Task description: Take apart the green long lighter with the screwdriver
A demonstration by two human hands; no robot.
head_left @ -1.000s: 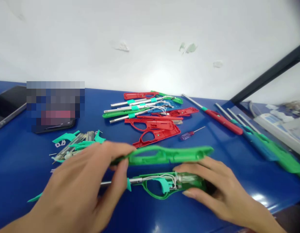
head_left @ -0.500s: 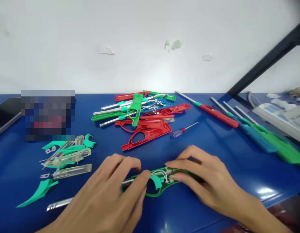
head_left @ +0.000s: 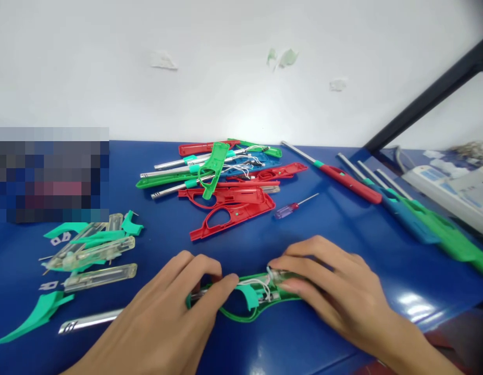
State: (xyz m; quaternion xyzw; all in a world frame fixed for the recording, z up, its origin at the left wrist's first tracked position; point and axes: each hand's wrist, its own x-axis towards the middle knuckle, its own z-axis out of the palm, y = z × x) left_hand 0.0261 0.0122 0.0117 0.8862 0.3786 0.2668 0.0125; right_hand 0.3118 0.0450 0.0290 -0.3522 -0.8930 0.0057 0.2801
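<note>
Near the middle of the near edge of the glossy blue worktop (head_left: 233,344), an open green plastic lighter shell (head_left: 245,314) lies cupped round its loop, holding thin white wires (head_left: 260,283) and a smooth, curved teal trigger (head_left: 249,297). The left hand (head_left: 159,317) is closed round its narrow neck, and a shiny slotted metal tube (head_left: 90,320) juts out beyond that hand. The right hand (head_left: 335,284) pinches a clear plastic tank (head_left: 279,276) at the shell's wide end. Towards the left edge lie ribbed-looking, transparent tanks (head_left: 102,277) and pointed teal pieces (head_left: 38,315). Hollow red shell halves (head_left: 241,212) and slim silvery tubes (head_left: 171,172) overlap towards the far edge, beside a screwdriver (head_left: 287,210) with a translucent purple handle. Long-nosed lighters (head_left: 348,183) slant towards the right edge.
</note>
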